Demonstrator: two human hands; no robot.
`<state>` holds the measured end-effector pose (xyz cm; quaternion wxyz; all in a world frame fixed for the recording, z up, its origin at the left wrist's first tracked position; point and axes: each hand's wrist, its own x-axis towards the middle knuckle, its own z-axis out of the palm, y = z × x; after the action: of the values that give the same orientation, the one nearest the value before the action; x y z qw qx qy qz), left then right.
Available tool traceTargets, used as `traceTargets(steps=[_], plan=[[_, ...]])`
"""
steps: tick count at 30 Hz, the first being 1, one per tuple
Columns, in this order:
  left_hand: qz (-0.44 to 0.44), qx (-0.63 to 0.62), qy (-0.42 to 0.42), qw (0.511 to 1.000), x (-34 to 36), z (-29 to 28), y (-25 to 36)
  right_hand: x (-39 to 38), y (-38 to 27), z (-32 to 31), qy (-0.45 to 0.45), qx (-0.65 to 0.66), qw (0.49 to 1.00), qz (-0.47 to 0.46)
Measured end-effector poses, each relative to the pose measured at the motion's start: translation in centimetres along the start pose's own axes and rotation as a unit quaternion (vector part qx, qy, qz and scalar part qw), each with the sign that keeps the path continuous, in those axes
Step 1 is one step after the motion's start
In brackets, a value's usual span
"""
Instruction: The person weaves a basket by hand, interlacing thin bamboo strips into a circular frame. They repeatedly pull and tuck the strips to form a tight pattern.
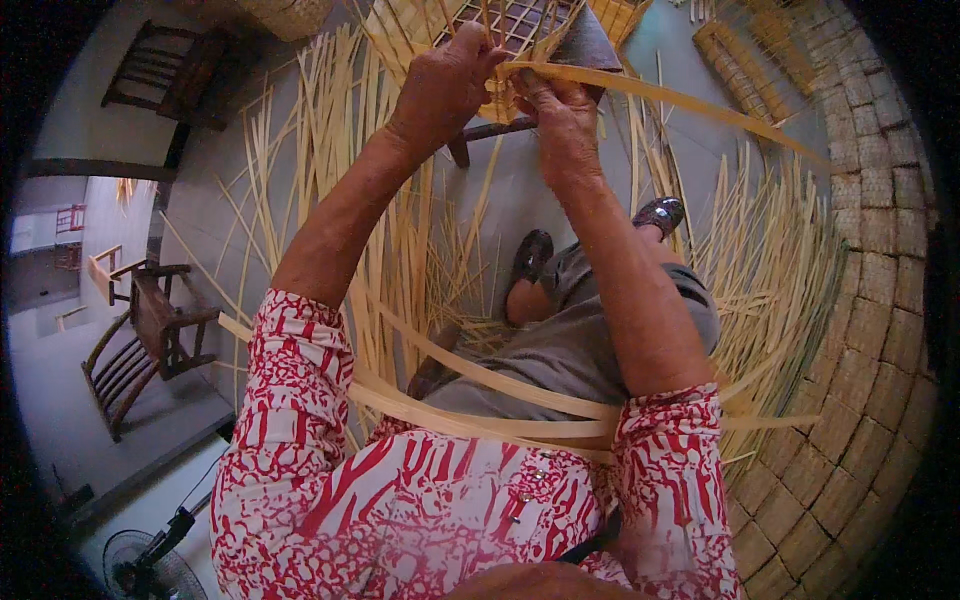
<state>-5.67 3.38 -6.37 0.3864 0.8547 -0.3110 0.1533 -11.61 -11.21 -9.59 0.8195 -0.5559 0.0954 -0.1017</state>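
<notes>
A partly woven bamboo basket (395, 32) with open lattice and upright strips stands at the top of the view, on a dark wooden stool (500, 128). My left hand (445, 88) is closed at the basket's near edge, its fingers curled among the strips; what they pinch is hidden. Close beside it, my right hand (562, 115) grips a long flat bamboo strip (690, 98) between thumb and fingers. From the basket edge this strip runs out to the right. A dark grey cone-shaped piece (592, 45) sits just beyond my right hand.
Loose bamboo strips (320, 130) cover the floor on the left, with another heap (765, 290) on the right. More strips (480, 425) lie across my lap. Stacked woven pieces (870, 300) line the right side. Wooden chairs (160, 320) and a fan (150, 565) stand left.
</notes>
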Motion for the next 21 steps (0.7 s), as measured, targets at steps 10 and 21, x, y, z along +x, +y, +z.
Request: traceTargets(steps=[10, 21], plan=[[0.044, -0.034, -0.055, 0.997, 0.4, -1.3, 0.9, 0.7, 0.2, -0.7, -0.013, 0.030, 0.999, -0.015], [0.051, 0.020, -0.035, 0.998, -0.3, -0.3, 0.5, 0.8, 0.3, -1.5, -0.058, -0.038, 0.998, -0.011]])
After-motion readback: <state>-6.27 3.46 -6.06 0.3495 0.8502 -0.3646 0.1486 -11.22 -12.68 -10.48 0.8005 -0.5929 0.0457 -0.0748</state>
